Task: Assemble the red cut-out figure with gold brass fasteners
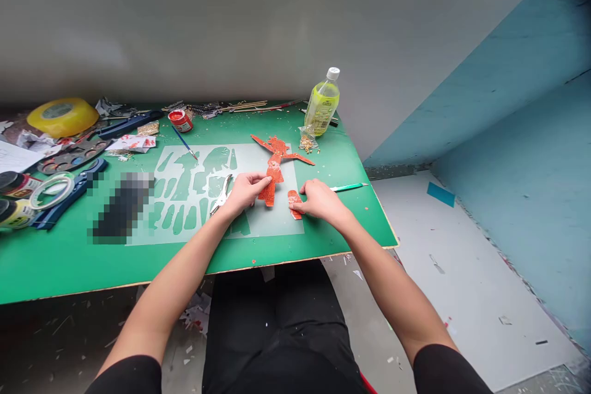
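Note:
An orange-red cutout figure point(276, 160) with outstretched arms lies on the green tabletop, over the right part of a translucent sheet point(277, 225). My left hand point(248, 191) pinches the figure's lower body between thumb and fingers. Beside it, a separate small orange-red piece point(294, 198) with a pale band is gripped at its right edge by my right hand point(320, 202). A metal hole punch point(223, 194) lies by my left hand, partly covered by it. Right of my right hand is a green pen-like tool point(349, 187).
A bottle of yellow liquid point(322, 104) stands at the back right, by a small bag of gold fasteners point(308, 140). Behind the sheet are a red paint jar point(180, 120) and a paintbrush point(184, 143). Yellow tape point(63, 117) and a paint palette point(74, 155) crowd the left.

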Tool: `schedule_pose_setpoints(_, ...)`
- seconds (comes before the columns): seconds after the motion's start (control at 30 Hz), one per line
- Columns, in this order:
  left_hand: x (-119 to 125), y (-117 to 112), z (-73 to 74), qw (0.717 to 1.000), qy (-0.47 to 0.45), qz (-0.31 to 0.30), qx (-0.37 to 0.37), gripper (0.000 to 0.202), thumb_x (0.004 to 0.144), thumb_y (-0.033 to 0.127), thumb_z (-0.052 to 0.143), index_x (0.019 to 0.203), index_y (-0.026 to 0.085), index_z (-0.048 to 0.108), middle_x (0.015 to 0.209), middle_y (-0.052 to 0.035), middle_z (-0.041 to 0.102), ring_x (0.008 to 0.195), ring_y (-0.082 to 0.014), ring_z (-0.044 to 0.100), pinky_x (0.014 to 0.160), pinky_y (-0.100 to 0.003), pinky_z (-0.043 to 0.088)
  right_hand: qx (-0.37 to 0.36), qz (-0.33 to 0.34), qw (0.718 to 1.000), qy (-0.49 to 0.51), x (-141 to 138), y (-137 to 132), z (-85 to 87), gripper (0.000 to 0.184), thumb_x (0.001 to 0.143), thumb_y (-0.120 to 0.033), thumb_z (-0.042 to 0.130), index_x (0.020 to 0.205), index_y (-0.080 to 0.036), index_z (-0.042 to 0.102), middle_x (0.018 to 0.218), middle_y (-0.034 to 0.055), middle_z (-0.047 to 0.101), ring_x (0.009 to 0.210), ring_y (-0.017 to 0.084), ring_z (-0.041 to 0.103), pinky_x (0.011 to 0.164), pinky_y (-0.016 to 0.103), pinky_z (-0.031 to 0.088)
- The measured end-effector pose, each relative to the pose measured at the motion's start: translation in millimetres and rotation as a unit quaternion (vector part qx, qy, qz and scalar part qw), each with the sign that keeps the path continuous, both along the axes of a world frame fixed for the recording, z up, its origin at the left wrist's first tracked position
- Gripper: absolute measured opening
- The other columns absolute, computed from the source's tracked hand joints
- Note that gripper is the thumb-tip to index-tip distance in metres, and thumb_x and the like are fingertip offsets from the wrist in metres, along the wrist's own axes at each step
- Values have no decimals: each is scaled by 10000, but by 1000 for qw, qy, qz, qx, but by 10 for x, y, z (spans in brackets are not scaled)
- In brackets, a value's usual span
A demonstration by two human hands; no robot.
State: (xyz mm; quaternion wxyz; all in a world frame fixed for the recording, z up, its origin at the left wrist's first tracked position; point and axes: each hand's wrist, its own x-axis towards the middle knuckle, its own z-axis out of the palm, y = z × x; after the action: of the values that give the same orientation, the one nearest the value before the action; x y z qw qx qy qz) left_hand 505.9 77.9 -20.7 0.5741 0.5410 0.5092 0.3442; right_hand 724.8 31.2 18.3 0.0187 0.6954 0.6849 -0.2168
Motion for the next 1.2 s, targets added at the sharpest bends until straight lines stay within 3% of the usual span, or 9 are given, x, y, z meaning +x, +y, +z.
schedule_pose_setpoints(0.13,-9,2,10,1000,22,-19,-6,322,805,448,817,894,140,788,540,16,591,360,-64,352,340,-224,261,-31,31,999,20,-118,96,30,204,737,-345,884,743,-207,734,991,171,753,949,329,702,660,340,449)
schedule_pose_setpoints(0.3,-7,9,21,1000,-2,-20,-5,330,802,447,810,911,137,777,661,-21,690,381,-59,382,341,-228,326,-15,9,999,43,-191,83,1,321,628,-202,908,876,-226,705,875,89,769,758,249,694,545,296,393)
schedule_pose_setpoints(0.4,-20,15,17,999,-34,-23,-4,384,799,484,818,926,125,777,730,-49,724,422,-68,462,362,-219,388,-9,-31,986,163,-101,104,-69,386,643,-258,917,953,-223,690,826,54,767,711,217,683,559,281,422)
schedule_pose_setpoints(0.47,-33,22,12,998,-60,-19,-6,422,793,504,826,957,118,778,801,-71,744,470,-79,528,391,-216,442,-15,-52,952,302,4,162,-126,350,690,-363,906,922,-200,702,778,43,755,661,184,663,568,277,448)
schedule_pose_setpoints(0.57,-49,43,2,996,-92,-4,-14,441,782,498,844,991,115,779,850,-77,739,525,-89,574,412,-211,483,-25,-66,878,473,137,287,-214,450,730,-552,874,908,-162,739,745,45,740,601,133,611,541,259,463)
schedule_pose_setpoints(0.8,-18,66,-26,995,-97,25,-3,457,826,522,819,1043,121,787,839,-64,752,487,-83,553,416,-216,491,-50,-158,763,625,94,436,-348,510,644,-552,936,917,-199,688,868,59,787,710,160,717,565,243,574)
schedule_pose_setpoints(0.87,12,55,-31,994,-107,26,12,489,819,547,823,1064,125,792,898,-78,773,534,-97,587,425,-210,495,-45,-151,767,622,29,436,-387,516,652,-590,923,891,-200,685,874,57,780,725,171,725,560,252,589)
schedule_pose_setpoints(1.03,62,36,-43,993,-107,41,36,525,798,594,820,1044,130,807,949,-78,793,558,-103,603,426,-207,498,-10,-96,818,567,-88,408,-496,547,714,-723,833,761,-212,644,702,22,693,643,171,666,545,298,611)
schedule_pose_setpoints(1.2,43,34,-74,995,-93,13,38,517,820,580,811,1061,122,799,914,-92,803,551,-118,639,407,-206,488,2,-73,816,573,-91,386,-496,562,710,-708,840,940,-207,732,861,35,724,689,168,675,529,294,620)
